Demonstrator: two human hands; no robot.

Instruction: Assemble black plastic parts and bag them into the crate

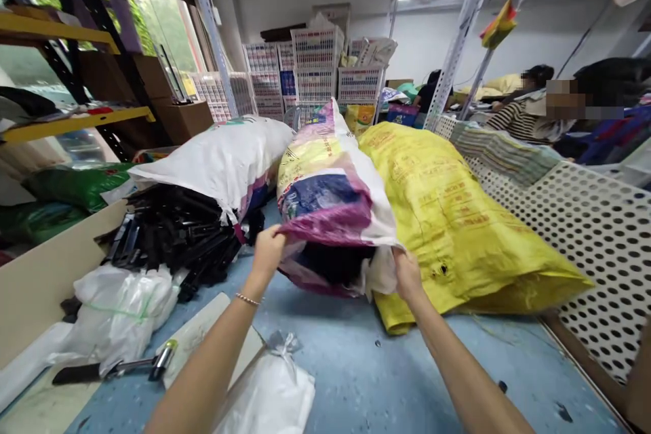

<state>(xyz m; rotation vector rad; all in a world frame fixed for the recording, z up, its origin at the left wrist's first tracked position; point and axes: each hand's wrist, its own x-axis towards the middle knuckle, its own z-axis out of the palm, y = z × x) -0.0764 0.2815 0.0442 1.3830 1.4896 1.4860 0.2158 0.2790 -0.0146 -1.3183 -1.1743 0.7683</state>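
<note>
At the far left, green sacks (76,190) lie behind a cream board (45,271). In front of them, a heap of black plastic pieces (173,230) spills from under a white woven sack (218,163). A white plastic bag (122,308) lies beside the heap, near a black-handled tool (112,371) on the blue speckled floor (346,373). Another white plastic bag (267,390) sits at the bottom edge of the view.

The left hand (267,258), with a thin bracelet (247,299) at the wrist, pinches the purple edge of a purple-and-white woven sack (330,203). The sack stands tilted on the floor, its mouth held open and dark contents (333,264) showing inside. The right hand (407,274) grips the white edge across the mouth, the two hands well apart.

A yellow woven sack (458,230) lies against it on the right, beside a white perforated panel (584,244). Beyond, stacked white crates (315,68) rise in the middle distance, and a person in a striped top (519,119) sits at the right.
</note>
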